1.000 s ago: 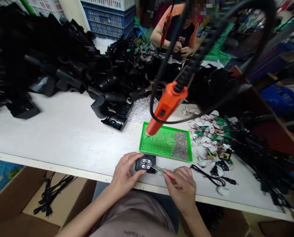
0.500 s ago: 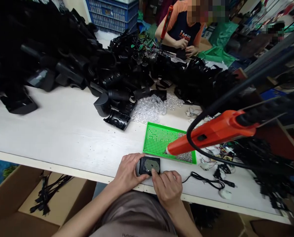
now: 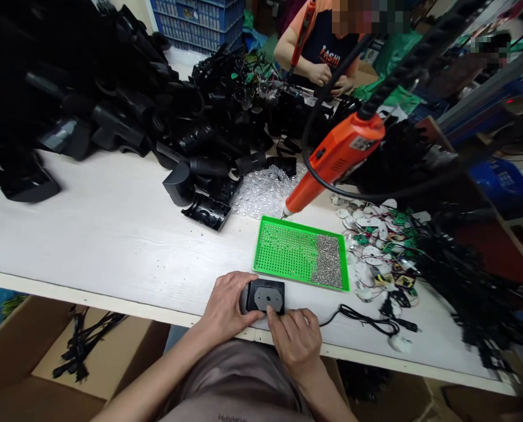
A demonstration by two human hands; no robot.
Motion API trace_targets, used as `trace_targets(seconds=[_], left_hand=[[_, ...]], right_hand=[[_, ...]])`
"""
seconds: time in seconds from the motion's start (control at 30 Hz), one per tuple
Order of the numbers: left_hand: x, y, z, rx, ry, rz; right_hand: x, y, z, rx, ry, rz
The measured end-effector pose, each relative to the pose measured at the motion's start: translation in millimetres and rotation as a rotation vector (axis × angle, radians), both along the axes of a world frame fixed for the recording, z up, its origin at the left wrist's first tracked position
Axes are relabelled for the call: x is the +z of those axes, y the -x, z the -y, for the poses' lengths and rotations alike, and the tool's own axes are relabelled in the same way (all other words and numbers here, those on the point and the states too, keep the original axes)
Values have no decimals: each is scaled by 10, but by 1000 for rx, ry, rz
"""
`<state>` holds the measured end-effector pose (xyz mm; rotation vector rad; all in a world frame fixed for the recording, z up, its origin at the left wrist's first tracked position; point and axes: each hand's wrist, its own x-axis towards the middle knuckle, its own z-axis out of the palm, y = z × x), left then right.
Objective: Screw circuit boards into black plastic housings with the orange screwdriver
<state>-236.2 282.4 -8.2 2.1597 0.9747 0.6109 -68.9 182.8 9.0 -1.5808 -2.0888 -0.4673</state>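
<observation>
On the table near its front edge sits a small black plastic housing (image 3: pixel 253 299) with a dark grey plate (image 3: pixel 269 298) in its face; the plate has small holes. My left hand (image 3: pixel 228 305) is closed around the housing's left side, thumb along the near edge and fingers at the far corner. The index fingertip of my right hand (image 3: pixel 297 340) presses on the plate's near edge, its other fingers curled in. Whether those fingers hold anything is hidden. Just beyond lies a green perforated tray (image 3: pixel 283 271) with many small screws (image 3: pixel 328 261) heaped at its right end.
An orange electric screwdriver (image 3: pixel 327 161) hangs over the tray's far edge. Black plastic shells (image 3: pixel 206 212) and small clear parts (image 3: pixel 261 190) lie behind. A black cord (image 3: pixel 366 322) and wired white parts (image 3: pixel 371 255) lie right. A co-worker (image 3: pixel 316 67) sits opposite.
The hanging screwdriver has swung away from me and to the left, uncovering the screws and wired parts. My hands stay at the housing with hardly any shift.
</observation>
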Motion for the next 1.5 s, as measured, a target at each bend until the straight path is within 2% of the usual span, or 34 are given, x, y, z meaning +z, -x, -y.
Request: trace_targets(seconds=[0.3,0.6,0.8,0.87,0.97,1.03,1.13,1.2,1.23,1.3,1.37,1.43,1.5], left_hand=[[-3,-1,-14,-5,24,-14],[98,50,-47,-66,111,-51],[93,-95,-7,111,123,-111],[83,-132,-2,121,107,-131],[74,-147,-13,108,89,-141],[61,-142,-22,101,79,-139],[25,-132,-19,96,49,-127],[-2,-129,-12,100,23,-118],[-13,-129,-8,104,10,-115],[-32,-129,-3,110,-11,-111],[-45,-131,1,111,-23,-105],[-51,-133,4,113,-25,-99],[-51,-133,8,113,-20,-97]], right_hand=[[-31,41,-42,-33,28,-25],[54,107,0,-126,240,-95],[42,167,14,-151,252,-140],[45,172,1,-140,249,-158],[109,66,3,-90,242,-198],[197,-132,35,-68,215,-316],[345,-538,109,-218,160,-564],[400,-738,138,-300,244,-620],[409,-786,141,-287,331,-596],[409,-776,126,-188,517,-473],[420,-680,110,-93,626,-369],[466,-579,130,-90,594,-378],[526,-515,199,-144,511,-455]])
